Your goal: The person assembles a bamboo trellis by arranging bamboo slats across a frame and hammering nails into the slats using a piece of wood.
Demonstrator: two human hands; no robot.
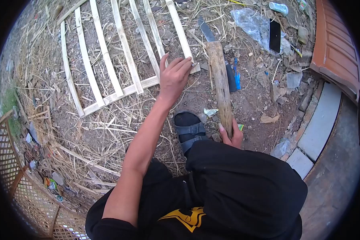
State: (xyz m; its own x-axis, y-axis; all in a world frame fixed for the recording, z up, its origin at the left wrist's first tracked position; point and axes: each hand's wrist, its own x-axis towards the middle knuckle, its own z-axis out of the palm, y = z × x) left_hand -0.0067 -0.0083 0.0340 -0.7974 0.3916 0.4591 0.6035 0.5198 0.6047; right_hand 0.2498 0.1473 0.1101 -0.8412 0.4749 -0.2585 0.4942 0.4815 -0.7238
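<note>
My right hand (233,138) is wrapped round the lower end of a rough, thick wooden stick (219,80), which points away from me. My left hand (174,75) is over the right corner of a frame of pale slats (124,48), its fingers bent and pressed together. A tiny dark tip shows at the fingertips, too small to name. Under this hand runs the crosspiece (120,95), with several long slats meeting it. A dark blade (206,30) shows beyond the stick's far end. Beside the stick lie a dark object (230,76) and a blue item (237,76).
My sandalled foot (189,127) is between the frame and stick. Clear plastic (250,24), a black phone-like slab (275,36) and a can (279,8) lie at upper right. A woven lattice (36,204) stands lower left; pale edging blocks (320,120) line the right, below orange-brown panels (336,44).
</note>
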